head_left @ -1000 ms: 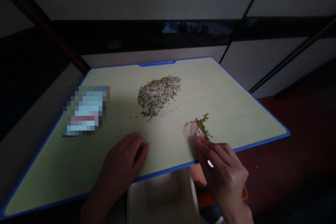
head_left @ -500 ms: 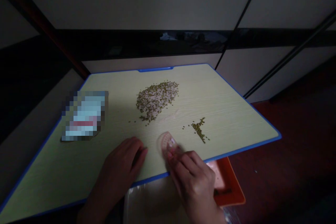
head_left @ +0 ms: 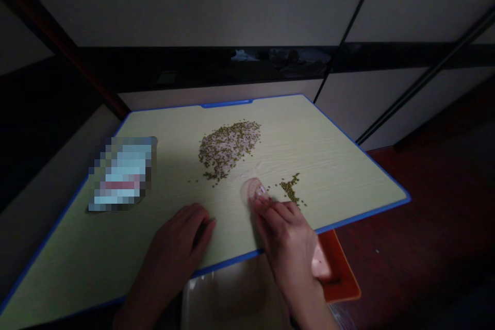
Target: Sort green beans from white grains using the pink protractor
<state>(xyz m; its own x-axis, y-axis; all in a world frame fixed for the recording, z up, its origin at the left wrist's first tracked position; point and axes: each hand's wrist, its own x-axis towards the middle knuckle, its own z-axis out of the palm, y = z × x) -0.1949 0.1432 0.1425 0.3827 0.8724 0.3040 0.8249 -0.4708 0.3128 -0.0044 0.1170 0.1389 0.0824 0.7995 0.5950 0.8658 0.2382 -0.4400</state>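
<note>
Pale bin [head_left: 198, 289] at bottom centre of frame, orange bin [head_left: 344, 265] at lower right, contents too dim to identify. Clear, curved protractor [head_left: 252, 188], pink-marked, just below frame centre, pinched in right hand [head_left: 288, 234], beside small green bean pile [head_left: 289, 189]. Left hand [head_left: 180, 234] apart, loosely curled on table [head_left: 328, 149], thumb parted from fingers.

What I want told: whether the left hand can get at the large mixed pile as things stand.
Likely yes: mostly bare board lies between the left hand and the mixed pile, and the right hand is off to one side.
</note>
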